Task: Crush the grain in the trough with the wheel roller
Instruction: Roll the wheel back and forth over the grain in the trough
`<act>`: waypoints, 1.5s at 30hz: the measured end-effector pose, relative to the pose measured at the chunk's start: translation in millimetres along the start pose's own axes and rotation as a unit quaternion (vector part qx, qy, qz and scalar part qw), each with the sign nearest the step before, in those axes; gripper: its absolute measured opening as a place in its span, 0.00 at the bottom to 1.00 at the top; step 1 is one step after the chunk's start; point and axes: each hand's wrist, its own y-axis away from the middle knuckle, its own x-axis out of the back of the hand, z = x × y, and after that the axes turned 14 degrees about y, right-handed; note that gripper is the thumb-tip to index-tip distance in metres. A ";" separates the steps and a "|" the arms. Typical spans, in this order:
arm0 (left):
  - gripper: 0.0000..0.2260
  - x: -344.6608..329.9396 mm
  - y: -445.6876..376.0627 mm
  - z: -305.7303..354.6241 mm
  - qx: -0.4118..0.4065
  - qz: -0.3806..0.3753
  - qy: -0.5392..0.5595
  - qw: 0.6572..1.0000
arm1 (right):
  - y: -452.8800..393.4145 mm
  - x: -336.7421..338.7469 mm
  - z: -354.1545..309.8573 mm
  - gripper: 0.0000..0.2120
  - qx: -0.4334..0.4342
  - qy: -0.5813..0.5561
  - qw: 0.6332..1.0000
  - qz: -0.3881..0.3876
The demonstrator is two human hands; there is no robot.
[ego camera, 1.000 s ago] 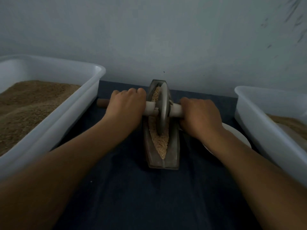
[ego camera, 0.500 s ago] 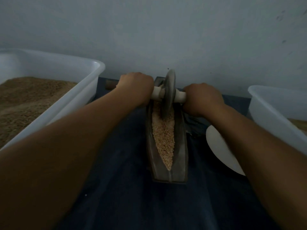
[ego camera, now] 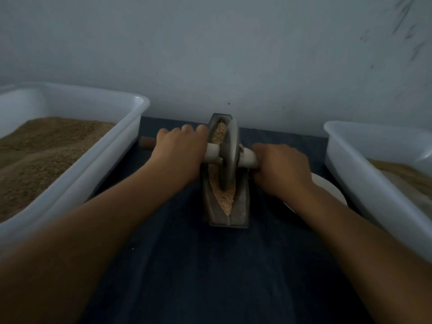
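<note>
1. The trough (ego camera: 243, 206) lies lengthwise on the dark blue tabletop (ego camera: 187, 265), its far end close to the pale wall (ego camera: 210, 54), and it holds pale grain (ego camera: 225, 199).
2. The wheel roller (ego camera: 230, 157) stands upright in the trough, about midway along it, its rim down in the grain.
3. The left hand (ego camera: 180, 155) curls its fingers over the roller's axle handle left of the wheel; the brown handle end pokes out past it.
4. The right hand (ego camera: 282, 169) grips the handle right of the wheel.
5. A white tub (ego camera: 131, 127) of brown meal stands at the left, just beside the left forearm.
6. Another white tub (ego camera: 339, 146) stands at the right.
7. A white plate (ego camera: 332, 190) lies between the trough and the right tub, partly hidden by the right forearm.
8. No readable writing shows.
</note>
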 end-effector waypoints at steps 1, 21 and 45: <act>0.22 1.3 6.8 2.5 -0.003 0.007 -0.003 1.000 | 6.6 4.1 -0.4 0.09 0.003 -0.004 1.000 0.002; 0.20 -8.7 -33.2 -12.5 0.034 -0.033 0.059 0.997 | -37.5 -8.9 2.1 0.10 0.039 0.078 0.996 -0.011; 0.19 -9.8 -17.4 -10.5 -0.005 -0.003 0.005 1.000 | -27.9 -2.9 3.5 0.06 0.008 0.026 0.998 -0.064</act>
